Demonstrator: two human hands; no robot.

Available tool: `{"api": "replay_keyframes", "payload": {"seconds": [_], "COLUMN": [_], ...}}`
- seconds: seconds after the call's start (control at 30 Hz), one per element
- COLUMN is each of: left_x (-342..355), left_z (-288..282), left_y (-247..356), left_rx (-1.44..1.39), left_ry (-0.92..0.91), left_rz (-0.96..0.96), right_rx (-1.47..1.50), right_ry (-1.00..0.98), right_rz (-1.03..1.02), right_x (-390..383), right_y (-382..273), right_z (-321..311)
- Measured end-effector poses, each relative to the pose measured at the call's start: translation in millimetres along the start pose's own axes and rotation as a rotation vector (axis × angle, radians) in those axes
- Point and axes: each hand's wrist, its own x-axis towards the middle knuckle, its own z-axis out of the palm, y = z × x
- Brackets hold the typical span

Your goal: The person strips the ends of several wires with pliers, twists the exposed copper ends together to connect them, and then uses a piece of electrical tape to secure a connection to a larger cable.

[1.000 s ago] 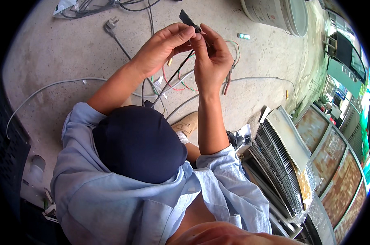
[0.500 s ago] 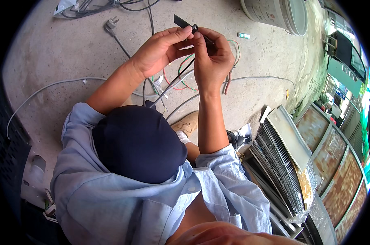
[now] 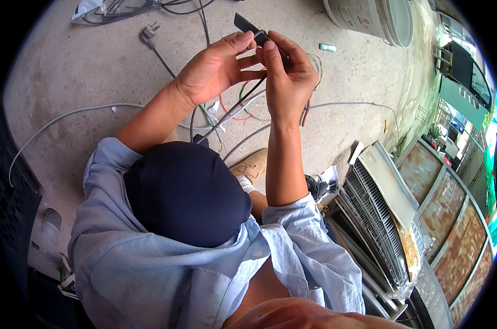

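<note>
My left hand and my right hand meet at a small black piece with a flat strip jutting up-left, above a thin black cable. My left thumb and fingertips pinch at it; my right thumb and fingers grip it, hiding part of it. Beneath my hands, grey, red and green wires lie loosely on the concrete floor. A grey cord with a plug lies left of my left hand, and a small light cylinder lies right of my right hand.
A white bucket stands at the top right, bagged cables lie at the top left, and stacked metal grilles with rusty panels fill the right. A dark perforated object is at the left edge. My shoe shows below.
The black piece tipped flatter, then shifted slightly. My left fingers spread a little around it, and my right hand moved slightly right, keeping its grip.
</note>
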Motion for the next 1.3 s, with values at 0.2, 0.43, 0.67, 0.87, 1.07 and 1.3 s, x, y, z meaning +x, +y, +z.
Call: {"api": "replay_keyframes", "payload": {"seconds": [0.2,0.43,0.67,0.87,1.07,1.3], "left_x": [0.1,-1.4,-1.7,-0.1,-2.2,-2.7], "left_z": [-0.3,-1.5,0.3,-1.2,-2.7,-1.4], "left_y": [-3.9,-4.3,-5.0,-4.4,-1.8,0.0], "left_rx": [0.005,-0.003,-0.014,-0.052,0.042,0.242], "left_ry": [0.038,0.038,0.025,0.031,-0.015,0.127], "left_rz": [0.032,0.021,0.036,0.016,0.001,-0.055], "right_rx": [-0.044,-0.053,-0.042,-0.008,0.058,0.096], "right_ry": [-0.016,-0.044,-0.043,-0.033,-0.027,0.036], "right_rz": [-0.041,-0.027,0.012,0.017,0.029,0.028], "right_x": [0.2,1.6,1.7,2.9,4.4,8.1], "right_y": [-0.9,0.7,-2.6,-0.9,3.2,5.6], "right_z": [0.6,-2.3,-3.0,-3.7,-6.1,-10.3]}}
